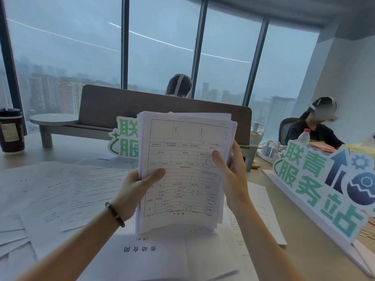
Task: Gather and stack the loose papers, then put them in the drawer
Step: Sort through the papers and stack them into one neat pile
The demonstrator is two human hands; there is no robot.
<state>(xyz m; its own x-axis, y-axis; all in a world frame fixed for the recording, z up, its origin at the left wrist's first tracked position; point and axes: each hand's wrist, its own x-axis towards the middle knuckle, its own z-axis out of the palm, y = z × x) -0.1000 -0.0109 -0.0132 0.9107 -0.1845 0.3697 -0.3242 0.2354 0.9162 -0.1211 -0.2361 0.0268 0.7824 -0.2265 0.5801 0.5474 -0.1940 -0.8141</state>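
Upright, long-axis vertical: paper stack [182, 169]

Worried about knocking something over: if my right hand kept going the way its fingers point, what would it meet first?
Probably the desk divider behind the paper stack. The right hand points up and away from you, gripping the stack's right edge; depth is unclear, so this is a guess.

— Where does the one view look from?
— The wearer's head, facing forward and slightly down over the desk [304, 250], close above the forearms.
— What fills it?
— Windows [158, 47] at twelve o'clock, a divider [105, 104] before them, a green sign [316, 191] at three o'clock. No second view shares this.
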